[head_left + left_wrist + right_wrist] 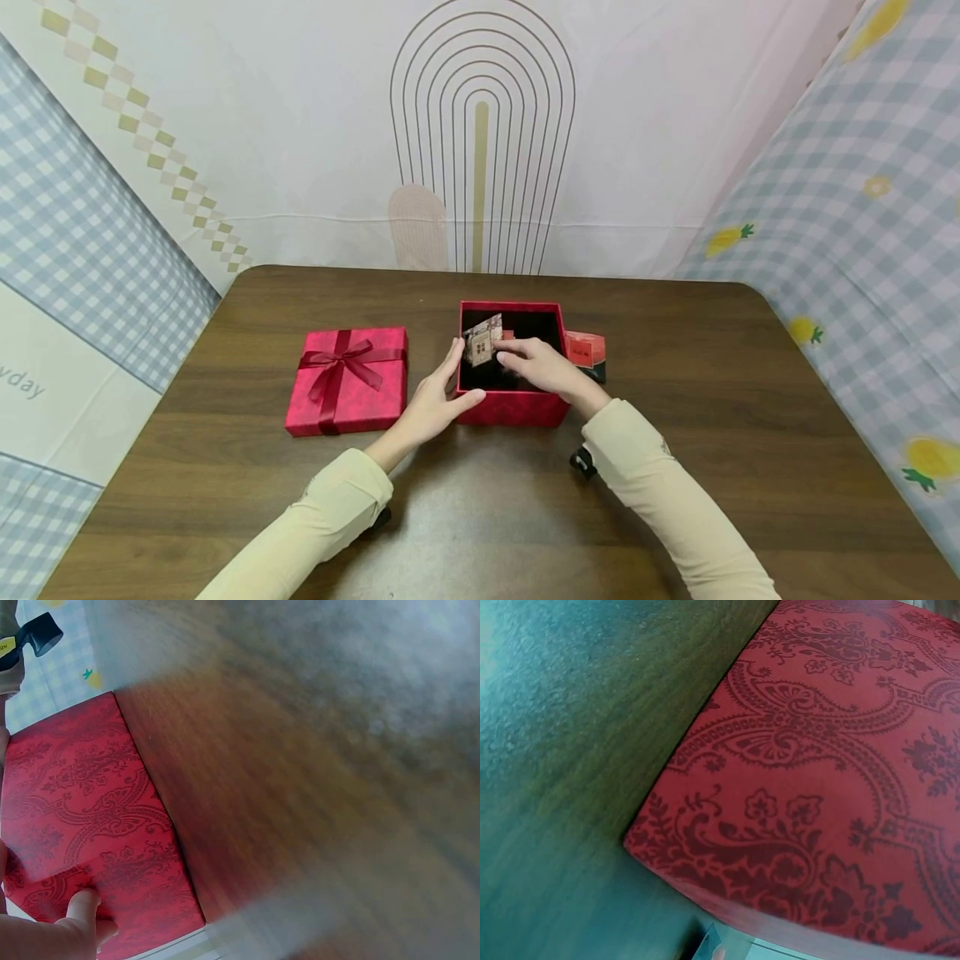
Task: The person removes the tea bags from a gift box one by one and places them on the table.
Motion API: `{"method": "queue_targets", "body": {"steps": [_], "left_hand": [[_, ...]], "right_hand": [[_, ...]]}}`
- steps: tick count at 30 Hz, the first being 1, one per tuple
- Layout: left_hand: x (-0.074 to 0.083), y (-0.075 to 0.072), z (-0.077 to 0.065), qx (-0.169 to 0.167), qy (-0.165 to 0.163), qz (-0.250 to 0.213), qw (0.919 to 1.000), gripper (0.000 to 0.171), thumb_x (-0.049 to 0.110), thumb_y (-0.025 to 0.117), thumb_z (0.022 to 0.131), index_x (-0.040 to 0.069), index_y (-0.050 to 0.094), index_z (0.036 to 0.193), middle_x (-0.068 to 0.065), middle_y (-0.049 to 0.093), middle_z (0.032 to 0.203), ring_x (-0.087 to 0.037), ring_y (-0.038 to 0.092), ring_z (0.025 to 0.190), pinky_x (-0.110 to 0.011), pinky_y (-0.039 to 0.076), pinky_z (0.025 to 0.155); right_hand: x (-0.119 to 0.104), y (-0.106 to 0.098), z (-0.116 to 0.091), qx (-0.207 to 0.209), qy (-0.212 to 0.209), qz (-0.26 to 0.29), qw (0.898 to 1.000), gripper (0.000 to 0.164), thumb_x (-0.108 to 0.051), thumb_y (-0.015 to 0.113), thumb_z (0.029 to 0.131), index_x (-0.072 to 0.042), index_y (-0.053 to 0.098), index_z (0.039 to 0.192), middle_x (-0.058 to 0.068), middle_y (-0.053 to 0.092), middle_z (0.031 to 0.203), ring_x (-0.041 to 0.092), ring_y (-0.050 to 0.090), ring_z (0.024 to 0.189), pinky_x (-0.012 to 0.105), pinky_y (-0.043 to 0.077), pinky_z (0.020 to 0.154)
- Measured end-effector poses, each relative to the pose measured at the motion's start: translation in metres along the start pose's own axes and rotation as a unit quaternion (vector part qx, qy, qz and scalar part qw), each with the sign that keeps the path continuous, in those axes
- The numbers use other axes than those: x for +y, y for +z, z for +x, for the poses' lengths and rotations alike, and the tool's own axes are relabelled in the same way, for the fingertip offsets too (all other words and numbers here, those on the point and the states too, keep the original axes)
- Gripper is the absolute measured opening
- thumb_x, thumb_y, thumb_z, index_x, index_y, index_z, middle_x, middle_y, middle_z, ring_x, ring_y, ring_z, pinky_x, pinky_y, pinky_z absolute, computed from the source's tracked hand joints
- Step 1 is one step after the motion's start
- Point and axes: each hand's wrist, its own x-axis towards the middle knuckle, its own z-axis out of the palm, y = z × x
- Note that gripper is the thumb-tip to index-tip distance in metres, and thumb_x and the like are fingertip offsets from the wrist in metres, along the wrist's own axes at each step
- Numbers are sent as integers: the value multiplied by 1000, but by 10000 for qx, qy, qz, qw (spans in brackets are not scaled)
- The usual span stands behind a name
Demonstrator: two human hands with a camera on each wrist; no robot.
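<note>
A red box with a black interior stands without its lid on the table. My left hand steadies its left side, the fingers along the left rim and the thumb at the front. In the left wrist view, that thumb rests against the patterned red wall. Inside the box, at the left, a small packet with a dark floral print and a beige label stands tilted. My right hand reaches over the box and pinches the packet's right edge. Behind those fingers a bit of red shows in the box.
A red lid with a dark red ribbon bow lies left of the box. Against the box's right side is a red-and-black packet, partly hidden. The brown wooden table ends at a white patterned cloth behind.
</note>
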Motion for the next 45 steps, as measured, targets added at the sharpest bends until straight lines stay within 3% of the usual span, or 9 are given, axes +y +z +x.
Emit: {"method": "queue_targets", "body": {"steps": [6,10,23,30,37,45], "left_hand": [[1,-1,0,-13,-31,-86,10000,73,6,62,86,-1,17,144,-18,10,150,-31,21,135,-47,36,98],[1,-1,0,9,-14,-65,10000,73,6,62,86,-3,17,143,-19,10,149,-32,21,135,-47,35,98],[1,0,-1,10,10,-25,10000,73,6,62,85,-4,18,143,-22,12,149,-32,20,135,-46,35,98],[-4,1,2,-20,-4,-29,10000,74,6,62,85,-4,17,143,-22,11,149,-34,20,135,-47,37,97],[-37,8,13,129,59,68,9999,78,12,65,84,5,18,145,-14,11,151,-27,19,136,-44,37,98],[-42,9,16,125,52,64,9999,79,12,66,84,5,17,145,-13,10,151,-28,21,136,-45,38,97]], "right_hand": [[-1,1,-1,1025,79,34,9947,29,-12,54,92,0,61,117,19,59,118,24,65,88,39,49,84],[-3,1,-2,1442,72,111,9895,25,-5,58,88,2,65,110,20,62,112,24,67,77,34,54,73],[-2,2,-8,1891,15,545,9805,29,-4,57,88,0,62,116,18,62,114,29,65,78,33,54,70],[-1,1,-11,2154,-140,520,9751,29,-3,56,88,-1,62,116,17,64,110,20,64,72,27,52,64],[-2,-1,-14,2379,-197,650,9689,28,-3,57,87,0,63,114,17,66,104,19,62,70,21,47,57],[2,-7,-17,2514,-243,861,9637,29,0,57,86,0,63,115,19,66,102,12,59,65,19,42,51]]}}
